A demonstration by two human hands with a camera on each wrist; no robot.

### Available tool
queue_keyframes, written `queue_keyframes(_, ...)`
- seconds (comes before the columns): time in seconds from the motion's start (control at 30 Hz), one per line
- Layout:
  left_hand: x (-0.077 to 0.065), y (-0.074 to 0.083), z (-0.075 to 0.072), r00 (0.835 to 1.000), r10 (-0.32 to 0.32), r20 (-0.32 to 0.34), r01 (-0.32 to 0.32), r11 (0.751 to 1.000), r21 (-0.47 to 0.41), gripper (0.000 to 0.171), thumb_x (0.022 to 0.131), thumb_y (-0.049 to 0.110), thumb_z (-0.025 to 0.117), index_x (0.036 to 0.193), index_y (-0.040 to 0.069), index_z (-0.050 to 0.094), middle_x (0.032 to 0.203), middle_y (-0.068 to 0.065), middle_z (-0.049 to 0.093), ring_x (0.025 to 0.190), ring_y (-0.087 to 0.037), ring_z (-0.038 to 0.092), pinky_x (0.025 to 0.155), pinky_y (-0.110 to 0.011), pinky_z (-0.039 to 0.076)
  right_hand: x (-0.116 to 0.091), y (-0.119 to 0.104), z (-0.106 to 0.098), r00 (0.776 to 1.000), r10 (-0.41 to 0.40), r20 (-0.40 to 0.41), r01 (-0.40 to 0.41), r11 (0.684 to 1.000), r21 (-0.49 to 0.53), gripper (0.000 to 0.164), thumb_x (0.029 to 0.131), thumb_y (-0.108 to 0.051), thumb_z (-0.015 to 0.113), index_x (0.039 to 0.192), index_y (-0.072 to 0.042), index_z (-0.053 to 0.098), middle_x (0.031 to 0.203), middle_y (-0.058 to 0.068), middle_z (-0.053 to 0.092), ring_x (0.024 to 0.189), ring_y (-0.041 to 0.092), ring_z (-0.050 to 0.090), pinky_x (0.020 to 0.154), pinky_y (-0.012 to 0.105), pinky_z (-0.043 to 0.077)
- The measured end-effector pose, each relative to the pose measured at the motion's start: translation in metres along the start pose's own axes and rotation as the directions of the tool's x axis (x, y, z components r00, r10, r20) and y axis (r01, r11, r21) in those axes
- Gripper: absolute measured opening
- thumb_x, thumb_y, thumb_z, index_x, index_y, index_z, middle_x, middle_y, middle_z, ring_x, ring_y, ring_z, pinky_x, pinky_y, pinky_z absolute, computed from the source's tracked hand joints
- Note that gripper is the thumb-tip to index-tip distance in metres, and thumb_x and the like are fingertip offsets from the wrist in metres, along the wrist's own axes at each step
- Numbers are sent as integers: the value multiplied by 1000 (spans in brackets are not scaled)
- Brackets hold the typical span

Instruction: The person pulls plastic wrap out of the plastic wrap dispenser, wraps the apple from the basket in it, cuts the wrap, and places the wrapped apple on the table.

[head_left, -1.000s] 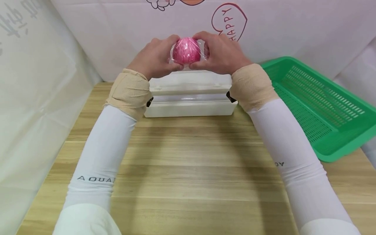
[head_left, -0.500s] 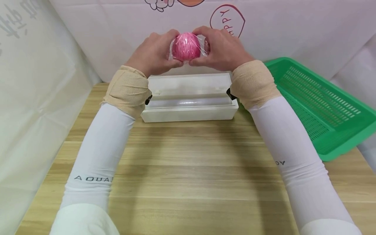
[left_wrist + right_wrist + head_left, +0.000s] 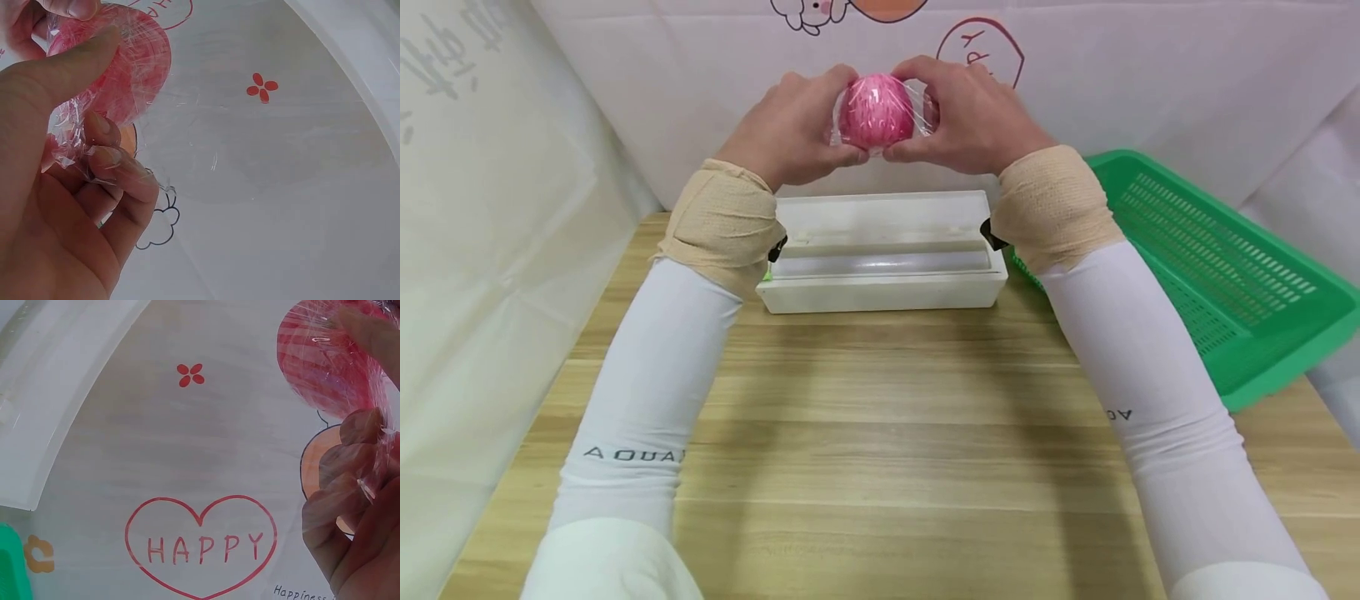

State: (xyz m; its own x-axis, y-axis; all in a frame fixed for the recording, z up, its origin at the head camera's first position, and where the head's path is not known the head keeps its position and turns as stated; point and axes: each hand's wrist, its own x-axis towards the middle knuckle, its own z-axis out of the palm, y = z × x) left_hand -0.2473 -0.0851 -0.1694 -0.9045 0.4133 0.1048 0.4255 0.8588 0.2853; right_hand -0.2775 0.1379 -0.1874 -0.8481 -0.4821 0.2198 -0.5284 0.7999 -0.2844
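An apple-like round pink-red fruit (image 3: 877,112), wrapped in shiny cling film, is held up between both hands above the back of the table. The left hand (image 3: 797,129) pinches its left side, thumb and forefinger at the wrap. From the right, the right hand (image 3: 970,121) grips it the same way, with clear film stretched between fruit and palm. In the left wrist view, curled fingers (image 3: 119,169) gather crumpled film under the fruit (image 3: 140,69). In the right wrist view, bunched film (image 3: 384,431) runs along the right hand's fingers.
Beneath the hands stands a white cling film dispenser (image 3: 887,293), its lid raised and a film roll (image 3: 880,263) inside. A green plastic basket (image 3: 1270,387) sits on the right of the wooden table (image 3: 880,450). Behind hangs a white cloth (image 3: 1120,75) with drawings.
Both hands and the wrapped fruit have risen slightly in the head view, covering more of the heart drawing. More of the dispenser shows below them. The grip looks the same.
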Motion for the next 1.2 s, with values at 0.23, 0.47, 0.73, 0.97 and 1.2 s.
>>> queue_keyframes(0.23,1,2,-5,1000,-16,10,16,1000,6,74,97,27,78,158,11,39,148,-14,63,129,-27,63,119,-41,48,1,-2,-4,1000,15,3,-15,1000,-6,83,92,-52,78,162,-25,42,112,10,60,97,21,50,76,33,49)
queue_keyframes(0.47,4,3,-11,1000,-14,5,14,1000,19,75,96,27,78,158,11,39,149,-14,63,126,-27,63,119,-42,49,3,-3,-9,1000,10,-9,-10,1000,-9,84,92,-51,78,162,-25,41,116,11,62,98,21,50,78,32,50)
queue_keyframes(0.73,6,5,-17,1000,-2,-7,2,1000,24,72,97,27,78,156,10,40,144,-14,65,116,-27,61,113,-40,53,5,-3,-15,1000,0,-29,0,1000,-23,83,91,-52,78,161,-24,43,110,9,59,95,20,49,76,32,48)
queue_keyframes(0.97,6,7,-24,999,-6,-37,7,999,43,77,95,30,79,158,13,39,149,-12,62,124,-26,61,117,-39,50,7,-7,-22,999,-3,-54,0,998,-57,83,93,-50,78,163,-25,41,112,9,59,96,19,48,77,29,49)
queue_keyframes(1.2,4,11,-32,999,-16,-51,19,998,58,78,96,29,77,161,14,36,153,-12,59,130,-27,59,117,-40,51,6,-11,-31,999,9,-47,-11,999,-32,84,93,-49,78,164,-28,38,108,4,57,94,17,48,73,30,51)
